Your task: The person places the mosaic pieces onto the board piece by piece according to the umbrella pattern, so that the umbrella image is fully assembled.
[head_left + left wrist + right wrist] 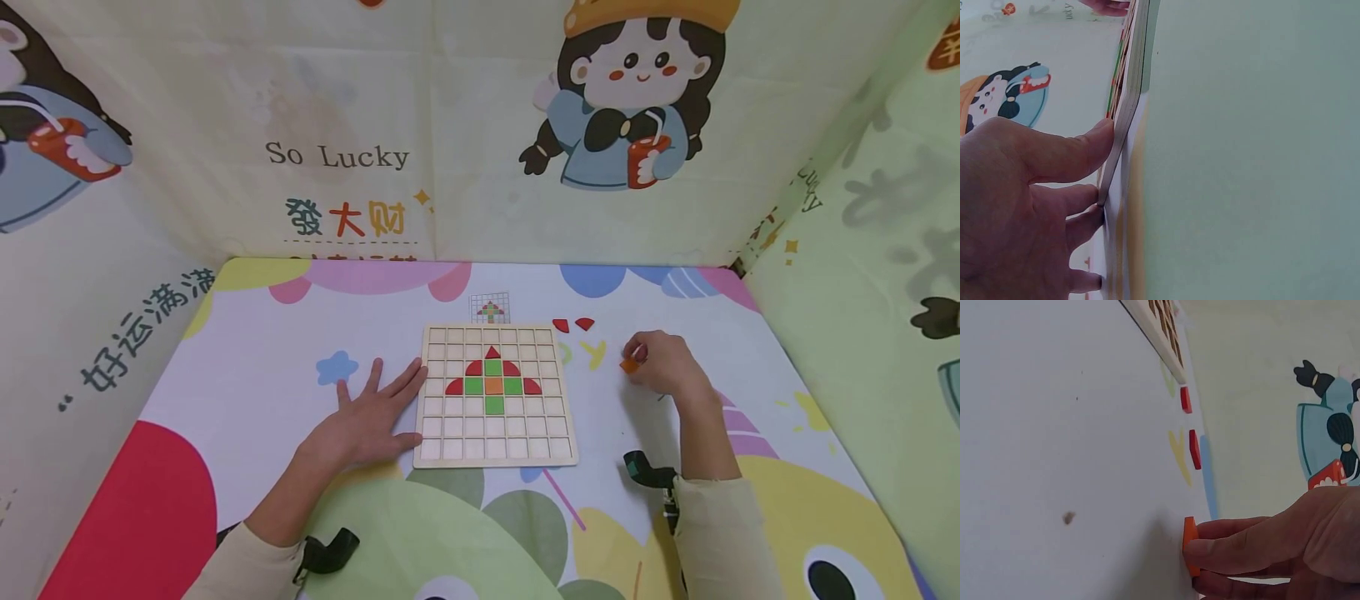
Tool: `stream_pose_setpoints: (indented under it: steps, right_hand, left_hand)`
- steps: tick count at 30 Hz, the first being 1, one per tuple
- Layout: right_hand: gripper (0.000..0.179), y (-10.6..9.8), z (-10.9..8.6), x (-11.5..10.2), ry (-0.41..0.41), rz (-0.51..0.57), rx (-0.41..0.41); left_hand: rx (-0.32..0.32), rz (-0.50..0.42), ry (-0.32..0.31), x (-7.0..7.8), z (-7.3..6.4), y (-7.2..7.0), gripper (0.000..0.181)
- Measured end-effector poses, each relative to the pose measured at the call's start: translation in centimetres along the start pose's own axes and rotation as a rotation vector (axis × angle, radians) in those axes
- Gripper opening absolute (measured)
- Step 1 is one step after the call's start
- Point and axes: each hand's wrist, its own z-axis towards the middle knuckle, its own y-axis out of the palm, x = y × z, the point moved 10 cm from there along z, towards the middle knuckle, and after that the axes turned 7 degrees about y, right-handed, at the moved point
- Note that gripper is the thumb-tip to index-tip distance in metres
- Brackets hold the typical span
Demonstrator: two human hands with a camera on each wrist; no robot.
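Note:
A wooden grid board [450, 427] lies on the table, with green, red and orange pieces set in its cells in a tree-like shape. My left hand [371, 421] is spread flat at the board's left side, its thumb and fingertips touching the edge. In the left wrist view the thumb [1079, 150] rests against the board's rim [1127, 112]. To the right of the board, my right hand [663, 362] pinches an orange block [1190, 547] between thumb and fingers, close over the tabletop.
Two red quarter-round pieces [584, 323] lie beyond the board's upper right corner. A small printed pattern card [490, 307] sits just behind the board. Printed cloth walls [480, 208] rise at the back and sides of the table.

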Motion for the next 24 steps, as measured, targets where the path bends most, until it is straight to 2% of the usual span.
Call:
stream_pose_setpoints:
  steps: [10,17,24]
  right_hand:
    - [0.026,-0.1,0.1,-0.1,-0.028,0.011,0.039]
    - [0.031,0.1,0.3,-0.5,-0.016,0.025,0.045]
    - [0.033,0.3,0.1,-1.5,-0.047,0.035,0.066]
  left_hand:
    - [-0.009,0.003,-0.012,0.0,0.0,0.0,0.09]
    - [-0.009,-0.001,-0.012,0.0,0.0,0.0,0.091]
    - [-0.005,-0.006,-0.003,0.1,0.1,0.0,0.091]
